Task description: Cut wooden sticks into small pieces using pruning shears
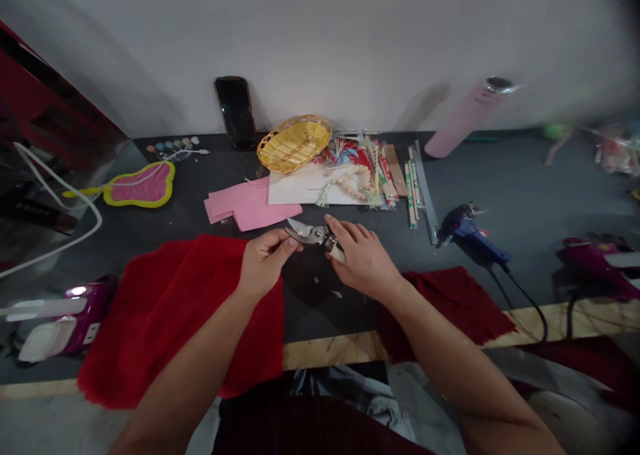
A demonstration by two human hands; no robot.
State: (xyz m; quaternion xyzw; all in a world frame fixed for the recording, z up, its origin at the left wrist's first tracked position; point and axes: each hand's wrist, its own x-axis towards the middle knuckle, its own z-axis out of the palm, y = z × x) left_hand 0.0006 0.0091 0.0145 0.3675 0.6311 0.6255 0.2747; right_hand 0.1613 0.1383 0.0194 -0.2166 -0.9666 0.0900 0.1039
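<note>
Where a dark worktop (500,181) with a pale front edge (330,350) meets a light grey wall (350,41), things lie spread along its length. At the left is a purple power block (80,321) with white plugs, then a pink, yellow-rimmed paddle shape (140,187) crossed by a white cable, and a thick red cloth (160,301). A dark-screened phone (236,111) leans on the wall behind pink sheets (250,208). The left hand (265,258) pinches one blade of the pruning shears (315,234) between thumb and fingers, above the worktop's near middle; the blades stand apart. Beyond, a yellow woven basket (295,147) tilts near clear packets holding red and blue pieces, its contents hard to make out. The right hand (365,255) is curled round the shears' handles. Farther right come thin sticks (413,188) in green-printed wrappers, a blue glue gun (473,235) and a pink flask (465,121), whose small marking is unreadable, then a blurred clear bag (620,151).
</note>
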